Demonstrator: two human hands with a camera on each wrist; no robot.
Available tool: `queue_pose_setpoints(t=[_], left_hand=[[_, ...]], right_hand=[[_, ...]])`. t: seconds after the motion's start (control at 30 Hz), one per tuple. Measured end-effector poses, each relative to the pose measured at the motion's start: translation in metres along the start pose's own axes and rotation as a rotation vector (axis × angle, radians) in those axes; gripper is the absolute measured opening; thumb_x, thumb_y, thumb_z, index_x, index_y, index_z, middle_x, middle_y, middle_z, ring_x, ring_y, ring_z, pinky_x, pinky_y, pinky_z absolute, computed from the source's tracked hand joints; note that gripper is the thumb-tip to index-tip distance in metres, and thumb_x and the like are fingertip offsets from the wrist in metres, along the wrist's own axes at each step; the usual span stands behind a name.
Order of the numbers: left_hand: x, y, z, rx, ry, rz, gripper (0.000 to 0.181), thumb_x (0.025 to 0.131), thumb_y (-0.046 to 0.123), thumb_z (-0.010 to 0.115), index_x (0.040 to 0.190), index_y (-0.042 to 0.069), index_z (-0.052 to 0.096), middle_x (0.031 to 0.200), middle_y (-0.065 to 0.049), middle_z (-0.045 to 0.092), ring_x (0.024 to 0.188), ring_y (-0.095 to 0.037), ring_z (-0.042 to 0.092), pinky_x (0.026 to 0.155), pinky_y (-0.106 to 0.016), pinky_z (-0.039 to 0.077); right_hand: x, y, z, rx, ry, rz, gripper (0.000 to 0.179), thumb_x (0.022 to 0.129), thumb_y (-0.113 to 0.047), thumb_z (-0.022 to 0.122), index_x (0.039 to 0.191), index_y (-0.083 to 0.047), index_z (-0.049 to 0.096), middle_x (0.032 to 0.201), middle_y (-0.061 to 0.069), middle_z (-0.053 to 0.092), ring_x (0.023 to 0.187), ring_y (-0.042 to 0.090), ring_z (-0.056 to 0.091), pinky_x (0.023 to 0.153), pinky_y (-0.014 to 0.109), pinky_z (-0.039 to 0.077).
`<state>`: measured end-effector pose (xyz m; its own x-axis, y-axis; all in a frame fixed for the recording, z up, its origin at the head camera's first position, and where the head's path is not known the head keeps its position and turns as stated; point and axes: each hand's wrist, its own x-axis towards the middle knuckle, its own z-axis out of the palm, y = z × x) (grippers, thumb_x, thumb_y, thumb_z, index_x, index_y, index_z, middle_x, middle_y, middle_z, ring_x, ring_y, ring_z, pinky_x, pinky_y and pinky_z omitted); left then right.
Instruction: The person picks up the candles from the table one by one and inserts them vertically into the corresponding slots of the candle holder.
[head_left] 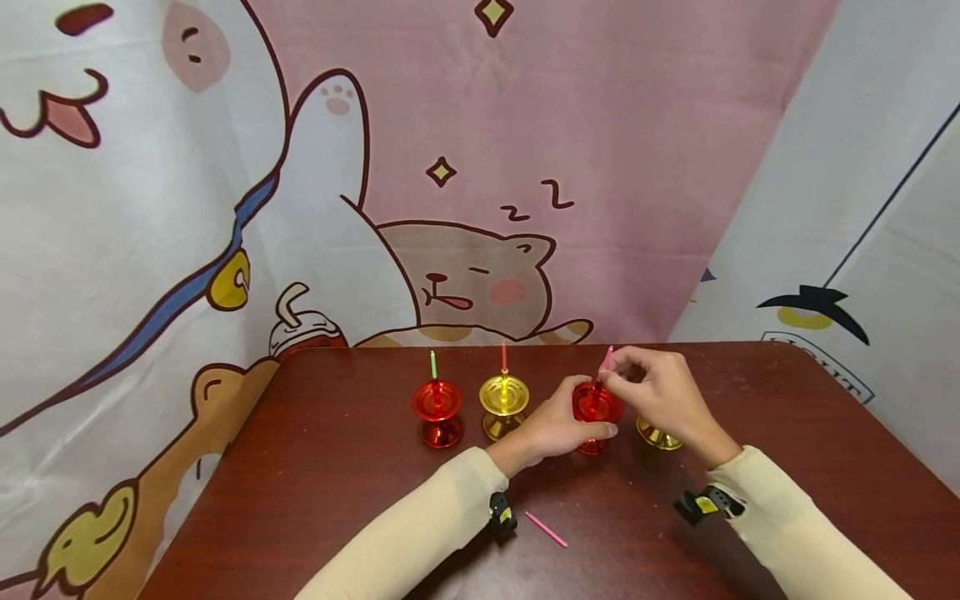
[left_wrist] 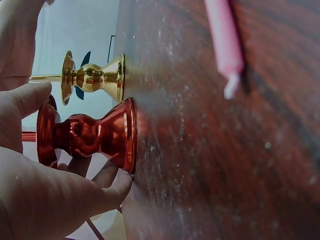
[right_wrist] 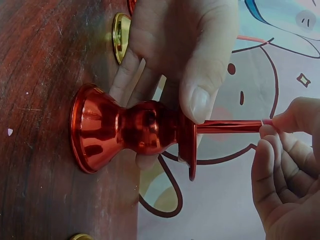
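Right wrist view shows a pink candle pinched between the thumb and fingers of the right hand, right where the red stem of a candle holder ends. Candle and stem run along nearly one line there; in the head view the candle leans slightly, its top toward the right hand. How far its lower end sits in the stem cannot be told, since the fingertips cover the join.

Directly under those fingertips stands the red candle holder, upright on the table. The left hand grips it from the other side, thumb at the dish rim and fingers behind the waist. So the holder's body lies nearer the left hand, the stem's tip nearer the right.

Just beyond the right hand, partly hidden by it, is a gold holder; its upper end cannot be seen in the head view. Left of the left hand come another gold holder with an orange-red candle, then an outer red holder with a green candle.

On the person's side of the left hand, near its wrist, a loose pink candle lies aslant on the brown table.

For writing, the printed curtain ahead of both hands carries two Z's; beyond the right hand is a partly cut-off line of capitals, not fully readable. No brand can be made out.
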<state>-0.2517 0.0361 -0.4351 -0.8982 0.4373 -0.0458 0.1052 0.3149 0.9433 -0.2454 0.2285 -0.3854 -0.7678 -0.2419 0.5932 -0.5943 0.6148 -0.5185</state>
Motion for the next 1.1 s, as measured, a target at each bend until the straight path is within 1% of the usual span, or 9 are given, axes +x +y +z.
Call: queue_pose_setpoints(t=[0.13,0.23,0.47,0.6,0.87,1.1], left_hand=[[-0.001,0.0,-0.002,-0.013,-0.004,0.002,0.083,0.093,0.026,0.089,0.16,0.015,0.042,0.135,-0.003,0.067,0.121,-0.016,0.066,0.107,-0.035,0.053],[-0.002,0.0,-0.003,-0.006,0.0,-0.007,0.083,0.093,0.026,0.088,0.161,0.015,0.042,0.136,-0.004,0.066,0.122,-0.017,0.066,0.108,-0.036,0.053],[-0.003,-0.001,-0.005,0.006,0.018,-0.004,0.082,0.092,0.025,0.088,0.16,0.016,0.043,0.134,-0.004,0.067,0.121,-0.017,0.067,0.107,-0.035,0.053],[-0.004,-0.001,-0.006,0.017,0.025,-0.006,0.081,0.092,0.026,0.088,0.159,0.016,0.043,0.135,-0.004,0.067,0.121,-0.018,0.067,0.108,-0.036,0.053],[-0.002,-0.003,-0.006,0.079,0.04,-0.014,0.083,0.093,0.03,0.088,0.16,0.016,0.042,0.14,-0.006,0.066,0.125,-0.021,0.067,0.11,-0.039,0.053],[-0.003,-0.003,-0.006,0.062,0.039,-0.01,0.081,0.093,0.03,0.088,0.159,0.017,0.043,0.137,-0.005,0.067,0.122,-0.019,0.067,0.108,-0.037,0.053]], right_hand=[[0.001,0.0,0.003,-0.017,0.001,-0.013,0.013,0.091,0.001,0.084,0.088,-0.01,0.078,0.076,-0.007,0.07,0.066,0.01,0.061,0.06,0.019,0.051],[0.002,0.0,0.004,-0.029,0.002,-0.013,0.013,0.091,0.001,0.084,0.088,-0.011,0.079,0.076,-0.007,0.07,0.066,0.01,0.061,0.06,0.019,0.051],[0.003,0.001,0.006,-0.019,-0.008,-0.01,0.013,0.092,0.0,0.084,0.089,-0.012,0.08,0.077,-0.008,0.071,0.067,0.01,0.062,0.061,0.018,0.052],[0.005,0.002,0.007,-0.023,-0.006,-0.031,0.013,0.091,0.0,0.084,0.088,-0.011,0.079,0.078,-0.007,0.071,0.067,0.01,0.063,0.062,0.017,0.053],[0.007,0.001,0.009,-0.023,0.006,-0.084,0.014,0.088,0.002,0.085,0.087,-0.011,0.079,0.076,-0.007,0.071,0.066,0.008,0.063,0.062,0.015,0.052],[0.007,0.001,0.011,-0.038,0.009,-0.112,0.017,0.087,0.004,0.084,0.087,-0.011,0.077,0.076,-0.008,0.07,0.066,0.007,0.062,0.059,0.016,0.051]])
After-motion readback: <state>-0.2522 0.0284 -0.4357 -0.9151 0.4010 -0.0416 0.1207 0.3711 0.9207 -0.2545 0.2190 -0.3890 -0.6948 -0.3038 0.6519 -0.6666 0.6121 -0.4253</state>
